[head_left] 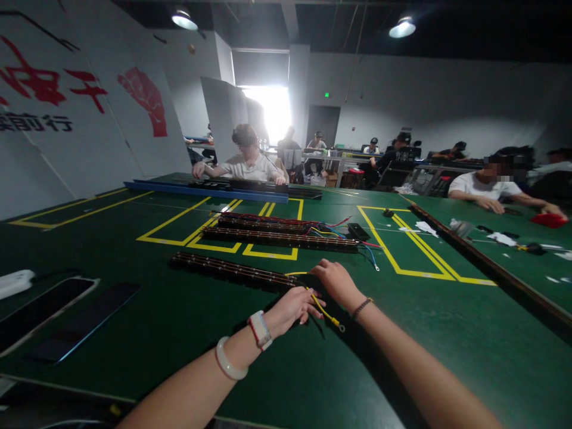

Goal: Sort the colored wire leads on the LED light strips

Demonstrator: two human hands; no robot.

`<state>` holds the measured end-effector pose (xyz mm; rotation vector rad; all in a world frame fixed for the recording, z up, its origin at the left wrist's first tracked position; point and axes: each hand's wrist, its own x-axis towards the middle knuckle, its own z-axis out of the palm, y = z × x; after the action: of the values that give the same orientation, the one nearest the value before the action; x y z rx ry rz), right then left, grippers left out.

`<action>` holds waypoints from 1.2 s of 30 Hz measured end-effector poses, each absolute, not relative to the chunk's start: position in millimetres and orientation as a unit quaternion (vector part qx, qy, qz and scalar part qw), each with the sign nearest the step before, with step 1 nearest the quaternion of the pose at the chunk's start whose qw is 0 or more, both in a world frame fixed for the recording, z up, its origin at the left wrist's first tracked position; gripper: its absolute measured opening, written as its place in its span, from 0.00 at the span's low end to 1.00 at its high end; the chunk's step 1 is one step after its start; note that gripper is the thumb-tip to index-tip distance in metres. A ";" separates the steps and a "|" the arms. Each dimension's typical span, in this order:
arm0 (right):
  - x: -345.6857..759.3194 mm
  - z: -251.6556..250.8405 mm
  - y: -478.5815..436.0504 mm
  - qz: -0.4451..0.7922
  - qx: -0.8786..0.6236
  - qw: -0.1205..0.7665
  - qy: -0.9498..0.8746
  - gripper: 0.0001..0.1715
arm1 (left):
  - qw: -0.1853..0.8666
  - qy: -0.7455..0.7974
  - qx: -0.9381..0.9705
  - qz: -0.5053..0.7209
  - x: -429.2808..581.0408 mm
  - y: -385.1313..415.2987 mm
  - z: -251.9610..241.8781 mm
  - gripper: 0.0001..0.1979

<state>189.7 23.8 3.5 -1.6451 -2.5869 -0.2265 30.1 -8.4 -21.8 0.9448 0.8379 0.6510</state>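
My right hand (335,281) is closed, with its fingertips pinching a yellow wire (298,273) near the end of a long dark bar (232,271). Beside that same bar end, my left hand (297,307) has its fingers apart. A yellow lead with a metal ring terminal (341,328) runs across the left fingers and down toward the table. Whether it is the same wire that the right fingers pinch is hidden by the hands. Thin bright strips run along the bar's top, and it lies flat on the table.
More dark bars (277,236) with coloured leads lie beyond, beside a small black block (358,231). A phone (84,322) lies at left. A long bar (487,262) crosses the right side of the green table (447,351). Co-workers sit opposite, one behind a blue tray (205,190).
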 end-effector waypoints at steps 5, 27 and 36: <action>193.7 -18.4 30.7 -0.094 -0.493 0.065 -0.862 0.15 | 0.764 0.385 0.436 0.278 28.6 -11.1 -18.0 0.08; 215.7 -47.8 45.4 0.121 -0.540 0.391 -0.735 0.14 | 0.741 0.382 0.457 0.309 26.1 -8.8 -17.4 0.10; 214.4 -46.4 43.9 0.126 -0.541 0.398 -0.731 0.13 | 0.391 0.509 0.745 0.181 15.9 -1.1 -7.4 0.20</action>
<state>214.4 43.9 -46.4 -1.3693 -1.8507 0.3180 15.9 -1.1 -7.4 1.8940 1.2933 0.4593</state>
